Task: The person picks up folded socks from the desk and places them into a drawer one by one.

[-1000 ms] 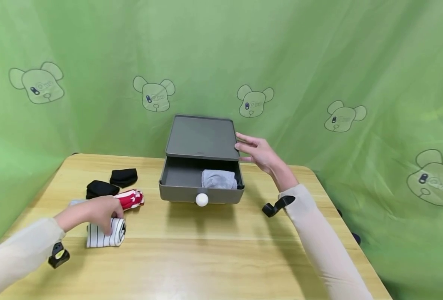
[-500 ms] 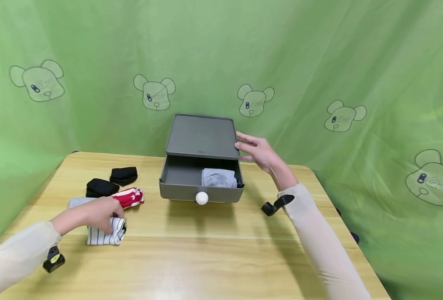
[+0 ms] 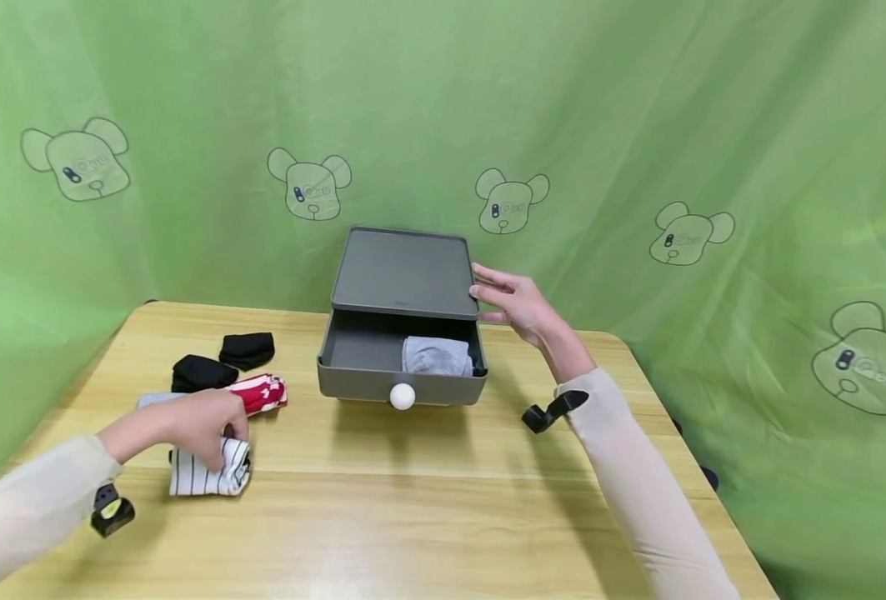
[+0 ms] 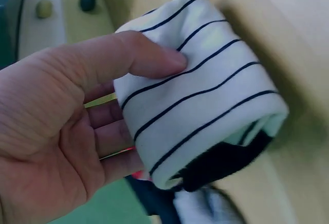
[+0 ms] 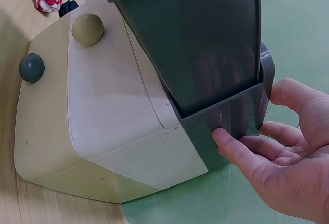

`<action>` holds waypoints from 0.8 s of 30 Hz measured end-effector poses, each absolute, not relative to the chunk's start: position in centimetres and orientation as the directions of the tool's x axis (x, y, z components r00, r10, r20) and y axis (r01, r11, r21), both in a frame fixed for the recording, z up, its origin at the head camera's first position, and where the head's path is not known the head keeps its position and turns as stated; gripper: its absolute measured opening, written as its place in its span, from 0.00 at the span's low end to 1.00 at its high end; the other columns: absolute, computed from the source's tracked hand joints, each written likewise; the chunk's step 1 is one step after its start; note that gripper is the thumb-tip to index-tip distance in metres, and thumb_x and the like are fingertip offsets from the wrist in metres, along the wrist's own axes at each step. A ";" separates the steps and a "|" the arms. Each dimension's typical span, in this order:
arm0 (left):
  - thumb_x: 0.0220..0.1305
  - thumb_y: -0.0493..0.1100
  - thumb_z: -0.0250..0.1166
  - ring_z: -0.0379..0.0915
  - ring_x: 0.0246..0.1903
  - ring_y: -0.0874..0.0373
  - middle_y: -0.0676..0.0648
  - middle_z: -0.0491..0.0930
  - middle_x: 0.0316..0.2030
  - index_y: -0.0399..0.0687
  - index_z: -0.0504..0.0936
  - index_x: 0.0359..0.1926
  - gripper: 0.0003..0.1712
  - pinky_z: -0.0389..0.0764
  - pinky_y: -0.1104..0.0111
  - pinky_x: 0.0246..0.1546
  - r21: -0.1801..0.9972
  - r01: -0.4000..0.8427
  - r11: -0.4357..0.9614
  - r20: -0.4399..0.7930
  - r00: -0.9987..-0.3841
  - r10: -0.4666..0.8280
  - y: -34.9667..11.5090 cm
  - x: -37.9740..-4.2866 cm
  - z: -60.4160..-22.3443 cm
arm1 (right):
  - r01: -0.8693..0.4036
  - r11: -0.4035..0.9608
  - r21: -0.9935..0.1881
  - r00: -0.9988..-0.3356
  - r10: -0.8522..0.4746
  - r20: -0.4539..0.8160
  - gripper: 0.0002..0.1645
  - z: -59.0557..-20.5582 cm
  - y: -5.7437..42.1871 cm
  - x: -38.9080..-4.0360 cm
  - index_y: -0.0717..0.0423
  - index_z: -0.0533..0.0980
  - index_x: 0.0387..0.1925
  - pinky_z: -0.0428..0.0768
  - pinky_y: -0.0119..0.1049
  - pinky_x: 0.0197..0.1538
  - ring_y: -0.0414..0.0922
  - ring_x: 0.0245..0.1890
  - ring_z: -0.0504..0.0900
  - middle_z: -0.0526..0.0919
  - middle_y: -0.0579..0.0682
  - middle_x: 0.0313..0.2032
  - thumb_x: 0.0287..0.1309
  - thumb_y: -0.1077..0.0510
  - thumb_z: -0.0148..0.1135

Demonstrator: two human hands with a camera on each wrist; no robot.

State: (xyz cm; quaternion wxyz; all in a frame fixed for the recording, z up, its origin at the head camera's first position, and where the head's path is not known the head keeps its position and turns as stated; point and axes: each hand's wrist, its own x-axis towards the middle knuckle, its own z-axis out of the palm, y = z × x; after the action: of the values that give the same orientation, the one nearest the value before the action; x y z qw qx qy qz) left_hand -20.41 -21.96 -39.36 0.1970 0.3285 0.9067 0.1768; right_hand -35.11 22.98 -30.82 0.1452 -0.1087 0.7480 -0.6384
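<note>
Head cam: light wood-grain worktop (image 3: 443, 521) with a green curtain (image 3: 412, 83) behind it, printed with 5 outlined bear heads (image 3: 312, 193). There's lettering inside them, but too faint to read; same for the tiny mark on the grey drawer cabinet (image 3: 405, 271). Its pulled-out drawer (image 3: 360, 382) has 1 white knob (image 3: 402, 397) and 1 folded grey cloth (image 3: 437, 357) inside. On the worktop's left: 2 black cloth bundles (image 3: 247, 351), 1 red-and-white bundle (image 3: 268, 393), 1 pale grey bundle (image 3: 156, 399) partly hidden by the left hand (image 3: 201, 421), and 1 striped cloth bundle (image 3: 193, 477) in that hand.

Left wrist cam: thumb and fingers are grasping the striped cloth bundle; can't tell if it's touching the wood.

Right wrist cam: cabinet's 3 tiers are grey, white and cream. 2 knobs (image 5: 88, 29) show. Right hand (image 5: 288, 152) has its fingers extended, released, touching the grey tier.
</note>
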 end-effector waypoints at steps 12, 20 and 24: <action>0.41 0.29 0.71 0.68 0.19 0.70 0.61 0.75 0.19 0.57 0.82 0.22 0.16 0.74 0.76 0.20 0.421 0.556 0.717 -0.209 -0.710 0.673 -19.4 -19.8 -29.6 | 0.016 0.168 -0.986 -0.930 -0.359 -0.076 0.37 -31.0 23.0 -34.8 0.52 0.58 0.78 0.79 0.46 0.66 0.55 0.76 0.64 0.54 0.55 0.80 0.72 0.61 0.59; 0.45 0.34 0.73 0.73 0.23 0.64 0.59 0.82 0.24 0.55 0.87 0.31 0.12 0.78 0.73 0.24 0.276 0.587 0.761 -0.135 -0.760 0.635 -17.3 -21.0 -22.7 | 0.006 0.170 -0.985 -0.934 -0.351 -0.066 0.37 -30.8 23.2 -34.9 0.52 0.58 0.77 0.82 0.41 0.62 0.55 0.75 0.64 0.56 0.55 0.79 0.72 0.61 0.59; 0.47 0.35 0.74 0.76 0.24 0.63 0.56 0.85 0.27 0.53 0.89 0.35 0.12 0.80 0.72 0.25 0.235 0.587 0.774 -0.104 -0.777 0.621 -16.6 -21.7 -20.1 | 0.012 0.160 -0.987 -0.931 -0.358 -0.070 0.37 -30.8 23.1 -34.9 0.52 0.58 0.78 0.79 0.46 0.66 0.55 0.76 0.64 0.55 0.55 0.79 0.72 0.61 0.58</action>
State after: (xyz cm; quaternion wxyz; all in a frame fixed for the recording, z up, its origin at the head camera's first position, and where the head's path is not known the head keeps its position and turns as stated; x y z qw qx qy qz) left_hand -21.73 -16.65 -20.05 0.0884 0.3221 0.9378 0.0952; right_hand -34.88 23.12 -30.84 0.1452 -0.1156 0.7476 -0.6377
